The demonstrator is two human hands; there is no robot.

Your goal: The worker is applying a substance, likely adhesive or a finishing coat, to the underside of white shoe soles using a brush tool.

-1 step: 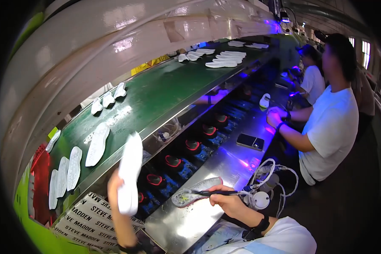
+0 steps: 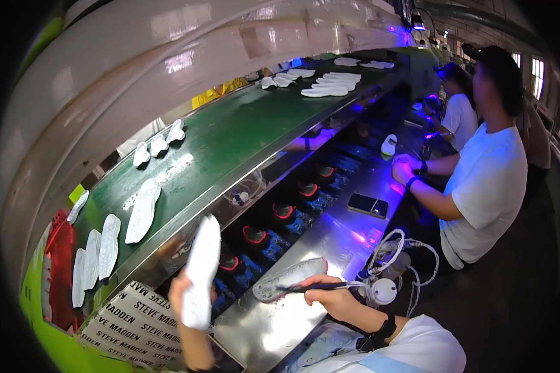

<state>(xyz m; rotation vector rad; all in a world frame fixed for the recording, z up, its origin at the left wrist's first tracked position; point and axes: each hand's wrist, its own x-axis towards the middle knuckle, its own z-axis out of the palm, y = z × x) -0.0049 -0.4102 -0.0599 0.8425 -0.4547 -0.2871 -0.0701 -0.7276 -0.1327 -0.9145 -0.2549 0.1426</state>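
Observation:
My left hand (image 2: 182,292) grips a white shoe sole (image 2: 201,270) and holds it upright above the bench's near left part. My right hand (image 2: 336,298) is closed round a thin, dark-handled brush (image 2: 314,286). The brush's tip touches a grey shoe bottom (image 2: 298,275) with a reddish end, which lies on the metal bench (image 2: 255,336). White tubing (image 2: 412,245) and a round white-lidded pot (image 2: 383,292) sit to the right of my right hand.
Several white soles (image 2: 143,211) lie on the green conveyor belt (image 2: 224,133). Below it, dark shoes with red collars (image 2: 254,235) stand in a row. A phone (image 2: 368,206) lies on the bench. A co-worker (image 2: 485,193) works at the right. A printed box (image 2: 130,329) stands at lower left.
My left hand has moved down and to the right with the white sole. The brush tip has shifted slightly right and down along the grey shoe bottom.

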